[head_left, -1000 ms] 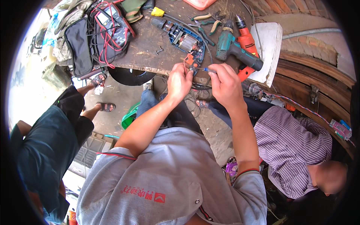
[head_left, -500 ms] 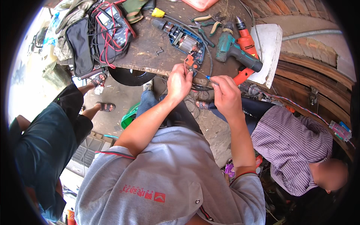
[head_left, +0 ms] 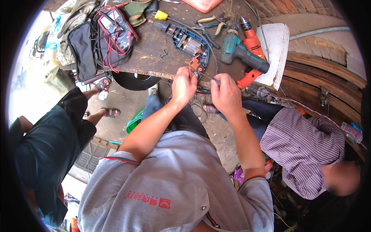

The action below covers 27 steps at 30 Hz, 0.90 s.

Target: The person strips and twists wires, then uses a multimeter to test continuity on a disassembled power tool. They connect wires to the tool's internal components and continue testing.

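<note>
At the table's near edge, my left hand point(head_left: 184, 87) is closed, thumb and fingers pinching the lower end of an orange-red trigger switch point(head_left: 196, 63) with thin wires. My right hand point(head_left: 227, 94) grips a thin screwdriver point(head_left: 205, 76); its shaft points left to the switch by my left fingertips. Most of its blue handle is hidden in the fingers. Whether the tip sits in a screw is too small to tell. Just beyond lies an opened power drill point(head_left: 192, 46) in a blue half housing, its copper-wound motor, gears and chuck exposed.
A red multimeter point(head_left: 114, 29) with tangled leads lies on a black case at left. Loose screws point(head_left: 163, 54), pliers point(head_left: 209, 36), a teal cordless drill point(head_left: 239, 52) and an orange drill point(head_left: 253, 42) are on the table point(head_left: 148, 58). People stand at left and sit at right.
My right hand has shifted slightly left, closer to my left hand, and covers more of the screwdriver's blue handle. My left hand keeps its hold on the switch.
</note>
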Each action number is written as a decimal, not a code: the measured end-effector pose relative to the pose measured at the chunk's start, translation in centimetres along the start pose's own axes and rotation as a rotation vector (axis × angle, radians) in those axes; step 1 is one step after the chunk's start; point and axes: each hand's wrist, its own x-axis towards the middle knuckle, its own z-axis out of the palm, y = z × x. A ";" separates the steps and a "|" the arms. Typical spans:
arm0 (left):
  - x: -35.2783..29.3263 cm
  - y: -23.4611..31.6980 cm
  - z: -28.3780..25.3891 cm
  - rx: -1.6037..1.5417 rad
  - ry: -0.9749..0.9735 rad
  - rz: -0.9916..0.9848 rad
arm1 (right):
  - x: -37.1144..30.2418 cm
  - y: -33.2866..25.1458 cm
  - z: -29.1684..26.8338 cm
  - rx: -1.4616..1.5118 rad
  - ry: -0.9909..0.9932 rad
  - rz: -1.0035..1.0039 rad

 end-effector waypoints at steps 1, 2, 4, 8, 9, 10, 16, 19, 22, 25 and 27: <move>0.0 0.0 0.0 0.007 0.008 0.002 | 0.0 0.0 0.0 -0.022 -0.034 0.050; -0.1 0.0 0.0 0.014 0.016 0.004 | 0.2 -0.1 -0.2 -0.078 -0.079 0.096; 0.0 0.1 -0.1 0.020 0.016 0.001 | 0.7 -0.6 -0.9 -0.193 -0.157 0.195; 0.0 0.1 0.0 0.019 0.013 0.000 | 0.6 -0.5 -0.3 0.045 0.066 0.091; 0.0 0.0 -0.1 0.021 0.016 0.010 | 0.5 -0.4 -0.2 -0.019 0.031 0.105; 0.0 0.0 -0.1 0.012 0.017 0.011 | 0.4 -0.4 -0.2 -0.083 -0.004 0.119; 0.0 -0.1 0.0 0.014 0.022 0.023 | 0.3 -0.9 0.1 0.066 0.110 0.065; 0.0 -0.4 0.1 0.015 0.049 0.066 | 0.7 -0.9 -0.5 -0.201 -0.181 0.265; 0.0 -0.3 0.1 0.013 0.051 0.068 | 0.2 -0.2 -0.2 0.061 -0.010 0.142; 0.0 -0.3 0.1 0.022 0.046 0.062 | -0.1 -0.5 0.4 0.130 0.072 0.141; 0.0 -0.3 0.1 0.024 0.047 0.068 | -0.1 -0.6 0.5 0.032 0.034 0.180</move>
